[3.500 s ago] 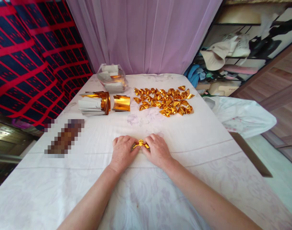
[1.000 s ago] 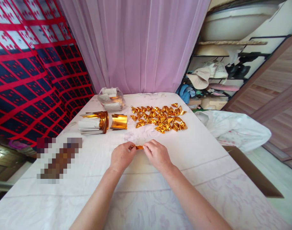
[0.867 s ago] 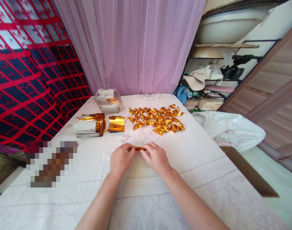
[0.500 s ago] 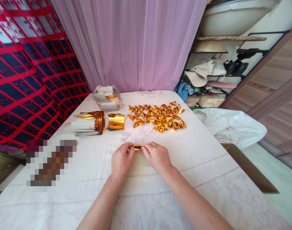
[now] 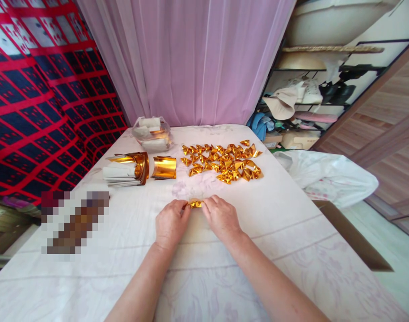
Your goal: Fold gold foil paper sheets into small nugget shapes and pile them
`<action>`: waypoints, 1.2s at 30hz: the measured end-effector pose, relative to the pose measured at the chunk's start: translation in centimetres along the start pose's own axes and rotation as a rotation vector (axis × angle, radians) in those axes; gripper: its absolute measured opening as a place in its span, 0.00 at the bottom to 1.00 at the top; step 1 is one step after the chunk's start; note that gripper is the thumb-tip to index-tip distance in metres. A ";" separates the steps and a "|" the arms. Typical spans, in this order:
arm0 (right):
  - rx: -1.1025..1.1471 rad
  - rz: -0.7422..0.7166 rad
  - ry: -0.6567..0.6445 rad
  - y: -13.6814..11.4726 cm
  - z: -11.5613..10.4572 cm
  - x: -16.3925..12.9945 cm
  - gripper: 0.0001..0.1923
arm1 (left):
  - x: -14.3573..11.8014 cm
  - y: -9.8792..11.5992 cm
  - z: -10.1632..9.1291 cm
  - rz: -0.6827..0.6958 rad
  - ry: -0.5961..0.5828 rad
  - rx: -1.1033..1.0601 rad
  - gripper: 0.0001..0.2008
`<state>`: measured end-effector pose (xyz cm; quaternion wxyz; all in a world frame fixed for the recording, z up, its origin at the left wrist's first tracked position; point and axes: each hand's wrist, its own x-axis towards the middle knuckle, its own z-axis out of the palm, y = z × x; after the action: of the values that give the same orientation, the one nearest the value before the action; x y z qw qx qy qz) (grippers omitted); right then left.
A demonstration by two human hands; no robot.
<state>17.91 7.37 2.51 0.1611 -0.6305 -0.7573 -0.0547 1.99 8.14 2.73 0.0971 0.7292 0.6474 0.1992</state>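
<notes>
I hold a small folded piece of shiny gold foil paper [image 5: 195, 204] between my two hands, a little below the centre of the frame. My left hand [image 5: 171, 222] pinches the left end of it with the fingertips closed, and my right hand [image 5: 221, 218] pinches the right end in the same way. Only a short part of the gold piece shows between my fingers; the rest is hidden under them. Both hands rest low on the white cloth with a faint flower print [image 5: 291, 210] that covers the table, and I cannot tell if the gold piece touches the cloth or is just above it.

Above my hands, in the middle of the frame, lies a spread heap of small folded gold foil shapes [image 5: 224, 162]. It is well apart from my hands. To the left of the heap stands a curled band of gold foil sheets [image 5: 164, 167], and just beside it, further left, is a stack of white-backed gold sheets [image 5: 125, 169] lying flat. Behind these, near the pale purple curtain [image 5: 191, 58], sits a clear plastic bag with more sheets [image 5: 152, 133]. At the right edge of the table a white plastic bag [image 5: 331, 175] hangs down.
</notes>
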 end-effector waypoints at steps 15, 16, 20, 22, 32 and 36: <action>0.042 -0.020 -0.021 0.1 -0.3 0.1 0.11 | -0.2 0.3 0.3 -0.001 -0.036 -0.027 0.10; 0.045 -0.019 -0.031 0.1 -0.3 0.1 0.11 | -0.1 0.2 0.3 -0.006 -0.036 -0.033 0.10; 0.036 -0.020 -0.049 0.0 -0.4 0.0 0.11 | -0.1 0.3 0.4 -0.010 -0.027 -0.055 0.10; 0.037 -0.025 -0.044 -0.1 -0.3 0.0 0.11 | -0.1 0.3 0.5 -0.009 -0.026 -0.060 0.10; 0.085 -0.026 -0.062 -0.1 -0.3 0.0 0.10 | 0.0 0.2 0.6 0.055 -0.009 -0.093 0.11; 0.097 -0.040 -0.064 -0.1 -0.4 0.0 0.11 | 0.0 0.2 0.7 0.066 -0.008 -0.116 0.11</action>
<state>17.86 7.22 2.88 0.1661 -0.6083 -0.7761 -0.0010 2.51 8.24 2.15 0.1352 0.7442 0.6098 0.2367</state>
